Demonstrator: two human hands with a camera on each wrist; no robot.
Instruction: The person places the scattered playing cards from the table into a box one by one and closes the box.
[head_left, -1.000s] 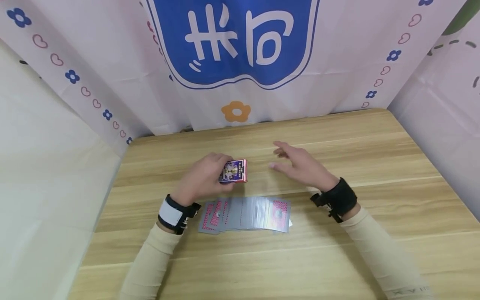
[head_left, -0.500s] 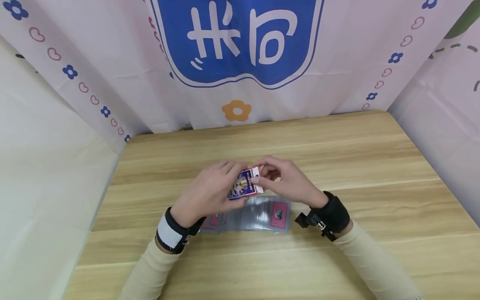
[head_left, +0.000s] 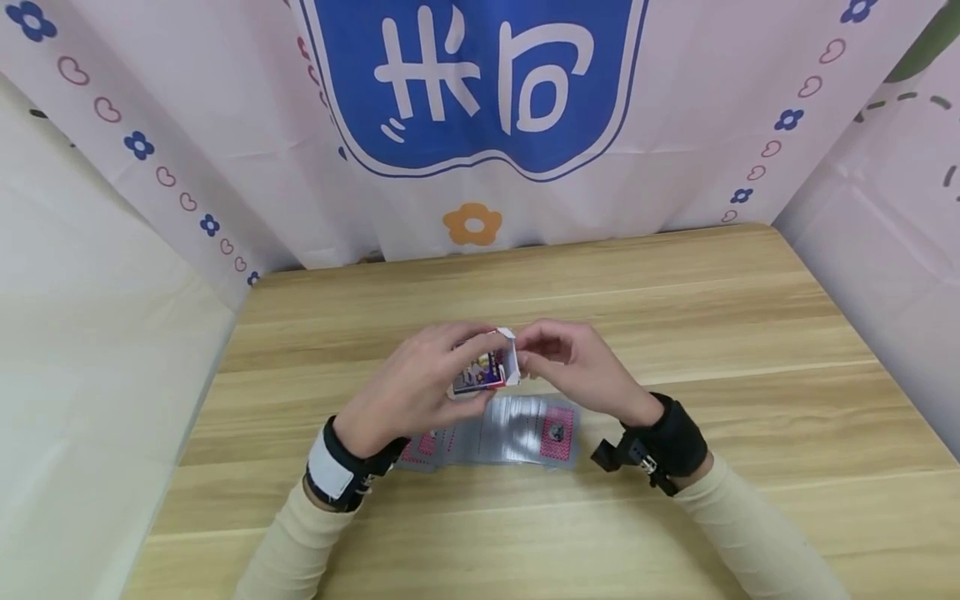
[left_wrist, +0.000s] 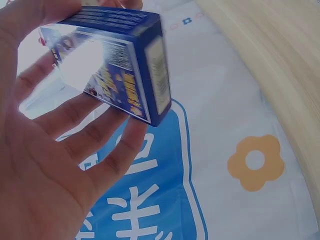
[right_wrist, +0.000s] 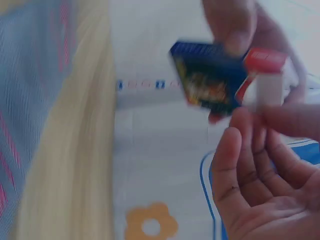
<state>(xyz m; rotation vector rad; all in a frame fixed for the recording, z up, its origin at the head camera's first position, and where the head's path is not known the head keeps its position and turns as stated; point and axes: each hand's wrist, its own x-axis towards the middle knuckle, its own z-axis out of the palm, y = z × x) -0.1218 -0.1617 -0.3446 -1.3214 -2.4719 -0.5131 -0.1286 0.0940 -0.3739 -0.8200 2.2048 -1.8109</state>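
My left hand (head_left: pixel 408 379) grips a small card box (head_left: pixel 472 379) above the table, thumb on one side and fingers across the other. Dark blue with a colourful picture, the box (left_wrist: pixel 107 65) shows its narrow end with a white label in the left wrist view. Its white-lined end is open toward my right hand (head_left: pixel 581 367). There my right thumb and fingertips pinch the white end flap (right_wrist: pixel 270 90), blurred in the right wrist view. Below both hands lies an overlapping spread of playing cards (head_left: pixel 487 433) with grey and pink patterned backs, partly covered by the left hand.
The wood-grain table (head_left: pixel 675 292) stretches out around the hands. A white cloth backdrop (head_left: pixel 637 200) with a blue sign and an orange flower hangs along its far edge, with pale cloth walls at both sides.
My left hand brought the box right and toward me, while my right hand came in from the right to meet its end. The end flap has since swung open. The cards stay put.
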